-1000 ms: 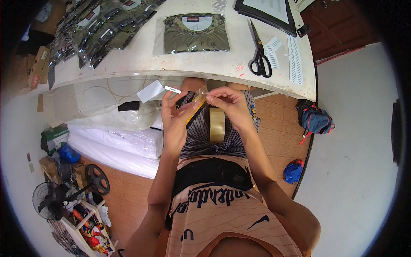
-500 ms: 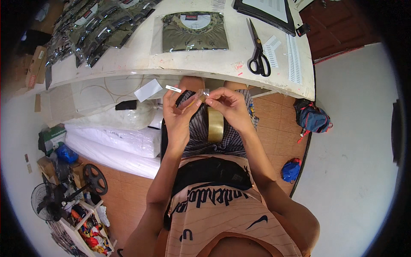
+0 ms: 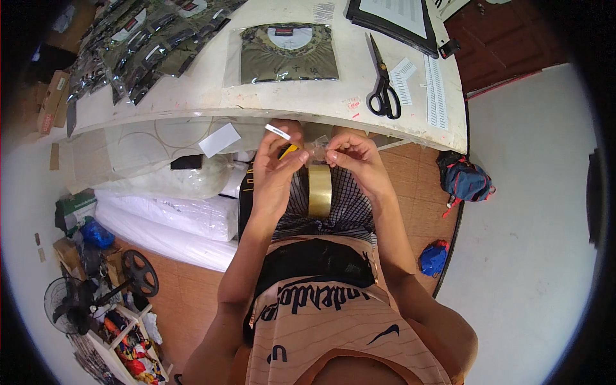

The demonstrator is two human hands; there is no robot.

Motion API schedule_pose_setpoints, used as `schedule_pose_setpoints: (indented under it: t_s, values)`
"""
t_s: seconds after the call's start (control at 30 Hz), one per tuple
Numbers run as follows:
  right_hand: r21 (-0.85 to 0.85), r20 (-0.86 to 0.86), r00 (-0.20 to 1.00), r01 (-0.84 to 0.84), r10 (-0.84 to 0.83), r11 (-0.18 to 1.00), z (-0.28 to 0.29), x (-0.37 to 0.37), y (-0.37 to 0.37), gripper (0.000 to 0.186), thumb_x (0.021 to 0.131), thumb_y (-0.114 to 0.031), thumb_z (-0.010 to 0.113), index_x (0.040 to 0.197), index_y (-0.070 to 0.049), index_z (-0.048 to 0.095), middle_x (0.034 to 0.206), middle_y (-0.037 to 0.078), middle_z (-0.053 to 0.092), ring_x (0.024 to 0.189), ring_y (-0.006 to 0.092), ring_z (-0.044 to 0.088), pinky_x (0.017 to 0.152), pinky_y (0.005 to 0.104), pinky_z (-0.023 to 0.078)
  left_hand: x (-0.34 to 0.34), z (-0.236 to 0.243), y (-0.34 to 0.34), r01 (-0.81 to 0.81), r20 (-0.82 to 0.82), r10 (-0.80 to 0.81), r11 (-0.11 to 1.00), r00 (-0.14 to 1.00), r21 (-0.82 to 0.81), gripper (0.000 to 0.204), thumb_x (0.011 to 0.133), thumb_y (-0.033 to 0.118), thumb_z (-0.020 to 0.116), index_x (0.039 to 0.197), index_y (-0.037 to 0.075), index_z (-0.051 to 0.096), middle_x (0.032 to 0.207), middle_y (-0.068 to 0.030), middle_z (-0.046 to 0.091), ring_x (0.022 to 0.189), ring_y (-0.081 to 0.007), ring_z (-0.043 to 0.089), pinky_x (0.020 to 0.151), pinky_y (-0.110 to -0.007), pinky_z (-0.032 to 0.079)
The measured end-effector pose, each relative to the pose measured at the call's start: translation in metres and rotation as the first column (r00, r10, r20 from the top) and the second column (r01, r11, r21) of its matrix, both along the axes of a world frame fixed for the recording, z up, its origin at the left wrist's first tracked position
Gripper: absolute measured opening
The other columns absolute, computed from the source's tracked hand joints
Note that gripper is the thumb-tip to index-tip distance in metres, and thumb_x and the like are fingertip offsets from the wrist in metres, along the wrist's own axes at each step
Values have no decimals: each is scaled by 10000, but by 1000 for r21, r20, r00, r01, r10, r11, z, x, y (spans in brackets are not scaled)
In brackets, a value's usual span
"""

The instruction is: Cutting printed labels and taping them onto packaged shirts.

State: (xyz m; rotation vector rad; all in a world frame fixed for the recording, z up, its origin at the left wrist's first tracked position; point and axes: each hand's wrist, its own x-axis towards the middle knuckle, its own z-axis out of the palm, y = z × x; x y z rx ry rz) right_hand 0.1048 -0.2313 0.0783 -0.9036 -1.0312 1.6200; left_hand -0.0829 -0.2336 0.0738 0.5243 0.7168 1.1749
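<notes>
My left hand is closed, with a narrow white label strip held at its raised fingers. Its thumb also pinches one end of a small piece of clear tape. At the other end of that tape, my right hand pinches with thumb and forefinger. Just below the hands, a wide roll of packing tape rests in my lap. Something yellow shows behind my left fingers, too covered to name. On the table ahead lies a folded camouflage shirt in a clear bag.
Black scissors lie right of the shirt, beside label sheets and a black clipboard. Bagged shirts heap at the table's left. A white card sits under the table edge. A fan stands lower left.
Both hands have shifted slightly right, and the tape piece between them shows more. The label strip has moved right with my left hand. My view has shifted a little.
</notes>
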Motion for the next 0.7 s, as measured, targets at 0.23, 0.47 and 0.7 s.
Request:
schedule_pose_setpoints:
  t_s: [0.23,0.47,0.7]
  values:
    - [-9,220,955,205,-198,979,-3,-18,-2,95,834,-17,690,929,-19,689,861,22,683,786,70,602,728,210,476,4,-6,-3,-276,-287,323,942,902,192,523,811,-106,644,1259,38,416,1187,-135,537,943,-184,622,819,-270,531]
    - [54,289,921,257,-262,965,-5,-26,-2,80,832,-32,701,911,-18,693,834,14,683,760,57,603,710,200,478,-1,-9,2,-282,-345,338,938,876,203,521,811,-96,657,1254,38,417,1178,-117,535,901,-147,588,796,-266,521]
    - [50,242,936,252,-257,966,-4,-26,-2,90,828,-27,706,916,-15,689,843,14,677,767,56,600,712,196,474,-6,-7,5,-311,-216,342,936,915,166,554,786,-104,678,1250,36,410,1181,-94,507,954,-165,614,824,-277,529]
